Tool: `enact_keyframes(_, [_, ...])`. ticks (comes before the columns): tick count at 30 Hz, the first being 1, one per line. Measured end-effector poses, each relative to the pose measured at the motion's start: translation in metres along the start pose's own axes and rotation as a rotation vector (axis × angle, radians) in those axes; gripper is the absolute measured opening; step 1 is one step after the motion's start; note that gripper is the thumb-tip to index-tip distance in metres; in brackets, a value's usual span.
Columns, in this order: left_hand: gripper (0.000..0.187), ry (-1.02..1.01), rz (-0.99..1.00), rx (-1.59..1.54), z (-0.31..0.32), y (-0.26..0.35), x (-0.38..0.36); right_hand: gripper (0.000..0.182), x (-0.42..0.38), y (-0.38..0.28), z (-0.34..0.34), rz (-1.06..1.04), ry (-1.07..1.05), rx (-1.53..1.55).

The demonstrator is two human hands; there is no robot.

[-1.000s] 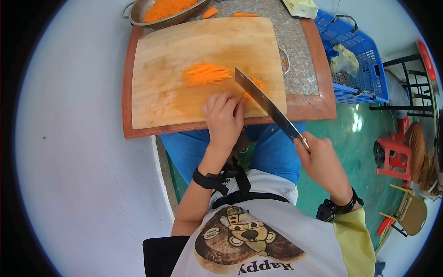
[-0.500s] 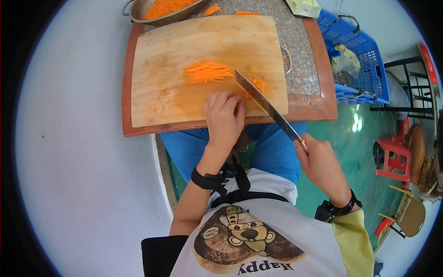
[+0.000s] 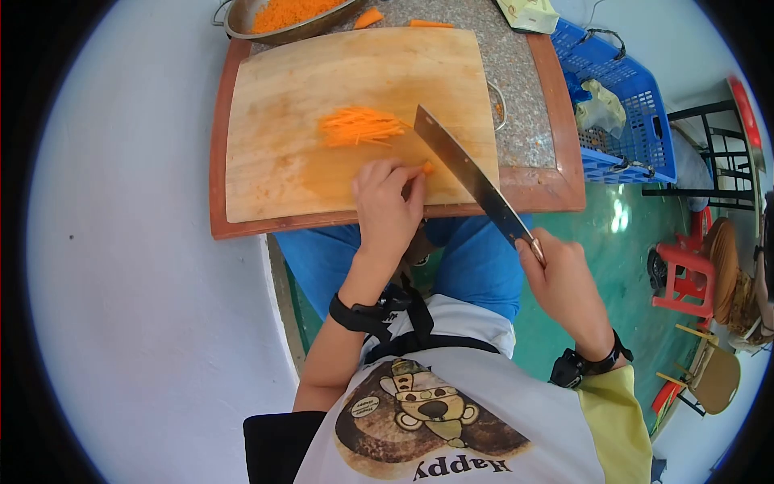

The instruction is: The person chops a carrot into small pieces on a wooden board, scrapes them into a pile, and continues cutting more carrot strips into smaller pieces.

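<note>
My left hand [image 3: 389,198] is closed at the near part of the wooden cutting board [image 3: 274,97], its fingertips on a small orange carrot piece [image 3: 428,168]. In my right hand [image 3: 560,278] is the handle of a large knife [image 3: 474,177], whose blade slants up and left over the board, just right of the carrot piece. A pile of thin carrot strips [image 3: 360,127] lies mid-board, beyond my left hand. The small carrot bits right of the blade's tip are hidden behind the blade.
A metal pan [image 3: 302,32] of shredded carrot stands beyond the board, beside carrot pieces [image 3: 368,18]. The table [image 3: 528,105] has a wooden edge. On the right are a blue crate [image 3: 637,105] with bags, a red stool [image 3: 684,278] and a chair [image 3: 716,379]. A wall [image 3: 145,242] rises at left.
The knife has shifted slightly up and right, its blade showing a broader face and covering the small carrot bits. My left hand stays by the carrot piece, which shows more clearly.
</note>
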State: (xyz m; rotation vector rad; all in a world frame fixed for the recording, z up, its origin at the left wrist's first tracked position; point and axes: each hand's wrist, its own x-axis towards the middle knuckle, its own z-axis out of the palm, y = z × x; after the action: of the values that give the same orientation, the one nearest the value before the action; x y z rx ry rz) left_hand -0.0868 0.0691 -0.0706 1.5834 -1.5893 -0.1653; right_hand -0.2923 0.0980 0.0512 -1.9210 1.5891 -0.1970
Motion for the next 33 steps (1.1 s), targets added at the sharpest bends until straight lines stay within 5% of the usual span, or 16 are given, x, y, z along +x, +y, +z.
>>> enact_keyframes(33, [0.007,-0.090,-0.054,0.049,-0.004,0.004,0.006,0.022,0.009,0.001,0.014,-0.014,-0.036,-0.076])
